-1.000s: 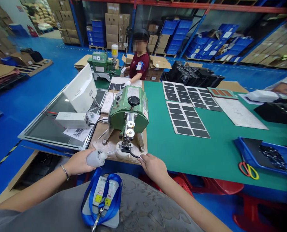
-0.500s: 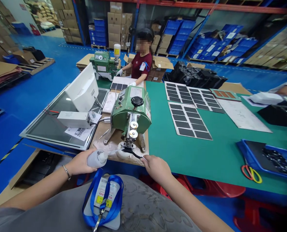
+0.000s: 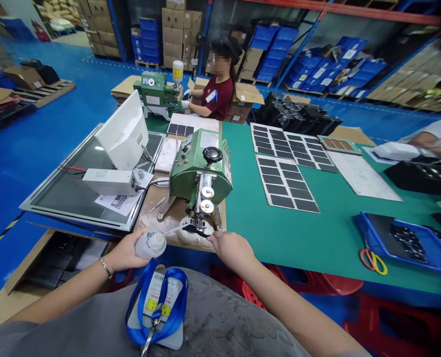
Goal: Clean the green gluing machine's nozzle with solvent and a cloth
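Note:
A translucent squeeze bottle (image 3: 151,244) is gripped in my left hand (image 3: 128,252), its thin nozzle reaching right to the lower front of the green machine (image 3: 201,171). My right hand (image 3: 232,248) pinches the right end of a black strip (image 3: 197,231), which lies under the machine's small metal head. Two white discs (image 3: 207,199) sit one above the other on the front of the machine. The nozzle tip is close to the strip; whether they touch I cannot tell.
A white monitor (image 3: 122,134) and white box (image 3: 109,182) stand left. Right are sheets of black rectangles (image 3: 286,183), scissors (image 3: 372,262) and a blue tray (image 3: 410,243). A person in dark red (image 3: 220,94) works at another green machine (image 3: 155,94).
My right hand has moved slightly left toward the machine head with the strip's end. The person across has drawn both hands to the far machine. The whole view has shifted a little.

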Motion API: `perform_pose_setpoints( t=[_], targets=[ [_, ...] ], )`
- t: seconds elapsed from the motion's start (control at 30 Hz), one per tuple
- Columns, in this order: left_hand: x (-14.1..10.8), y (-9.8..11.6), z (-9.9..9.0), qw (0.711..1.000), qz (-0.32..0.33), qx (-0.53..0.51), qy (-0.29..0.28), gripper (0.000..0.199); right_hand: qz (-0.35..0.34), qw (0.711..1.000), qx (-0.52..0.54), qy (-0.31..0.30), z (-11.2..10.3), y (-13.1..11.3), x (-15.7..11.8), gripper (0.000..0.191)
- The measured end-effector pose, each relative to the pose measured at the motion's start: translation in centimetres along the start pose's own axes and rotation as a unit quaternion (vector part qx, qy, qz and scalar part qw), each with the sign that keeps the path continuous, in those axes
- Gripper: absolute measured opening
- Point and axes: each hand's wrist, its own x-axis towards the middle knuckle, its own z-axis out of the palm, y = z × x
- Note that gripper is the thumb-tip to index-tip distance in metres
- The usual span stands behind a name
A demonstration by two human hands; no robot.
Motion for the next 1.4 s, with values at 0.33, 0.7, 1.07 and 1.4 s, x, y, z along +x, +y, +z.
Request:
perform_pose_setpoints(
  t=[0.33, 0.7, 1.07, 1.4],
  targets=[
    [0.6, -0.4, -0.2, 0.999, 0.019, 0.024, -0.011, 0.075, 0.005, 1.000, -0.012, -0.003, -1.0, -0.2, -0.4, 0.042],
    [0.8, -0.4, -0.6, 0.999, 0.034, 0.025, -0.010, 0.078, 0.001, 0.998, -0.042, -0.043, -4.0, -2.5, 0.2, 0.038],
    [0.5, -0.4, -1.1, 0.999, -0.010, 0.011, -0.047, 0.074, 0.020, 0.998, -0.044, -0.035, -3.4, -1.7, 0.1, 0.041],
    [1.0, -0.2, -2.1, 0.996, -0.028, -0.008, -0.087, 0.074, 0.026, 0.998, -0.045, -0.034, -3.1, -1.7, -0.6, 0.041]
  ],
)
